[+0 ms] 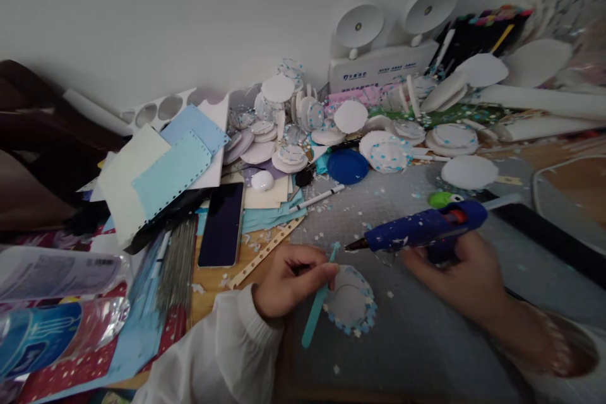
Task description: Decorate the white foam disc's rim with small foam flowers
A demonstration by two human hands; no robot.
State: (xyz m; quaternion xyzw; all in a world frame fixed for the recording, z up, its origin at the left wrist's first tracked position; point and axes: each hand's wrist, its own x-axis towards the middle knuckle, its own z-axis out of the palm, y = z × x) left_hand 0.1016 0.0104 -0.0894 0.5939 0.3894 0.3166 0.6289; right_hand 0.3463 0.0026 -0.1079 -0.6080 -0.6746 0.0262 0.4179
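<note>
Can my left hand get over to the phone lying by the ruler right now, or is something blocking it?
Probably yes, but not freely. The phone lies face up just beyond the left hand, with only the ruler between them. But that hand's grip is taken up pinching the teal stick, so it would have to let go first.

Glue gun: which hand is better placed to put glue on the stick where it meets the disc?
Right. The right hand already grips the glue gun, nozzle aimed at the turquoise stick, which the left hand pins against the white disc.

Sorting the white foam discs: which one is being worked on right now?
The white foam disc edged with blue flowers, lying under the left hand; the others sit piled by the wall.
</note>
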